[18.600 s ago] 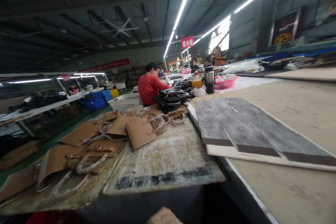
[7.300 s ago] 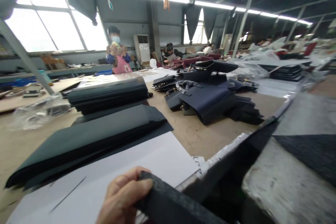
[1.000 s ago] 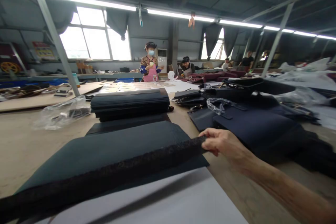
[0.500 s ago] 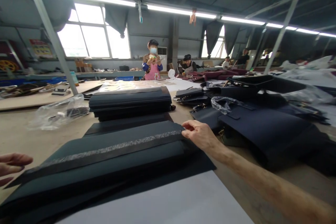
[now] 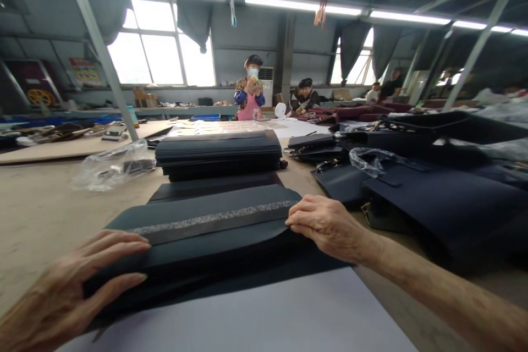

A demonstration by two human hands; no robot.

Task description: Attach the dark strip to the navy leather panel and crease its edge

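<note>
Under our bare hands, left [image 5: 70, 291] and right [image 5: 325, 225], lies a stack of dark grey-green matt sheets [image 5: 214, 231] that look like smooth leather or stiff board; we cannot tell which. On top sits a long dark strip with a rough, speckled grey face [image 5: 214, 219], coarse like felt. Near us a large white sheet of paper or card [image 5: 256, 319] looks smooth and dull. The tan surface [image 5: 37, 214] looks like unvarnished board, matt and slightly grainy. Far left, a crumpled clear plastic bag [image 5: 113, 165] shines glossy. At right, navy leather-like bag pieces [image 5: 437, 198] have a soft sheen, with small glinting metal fittings [image 5: 365, 208].
</note>
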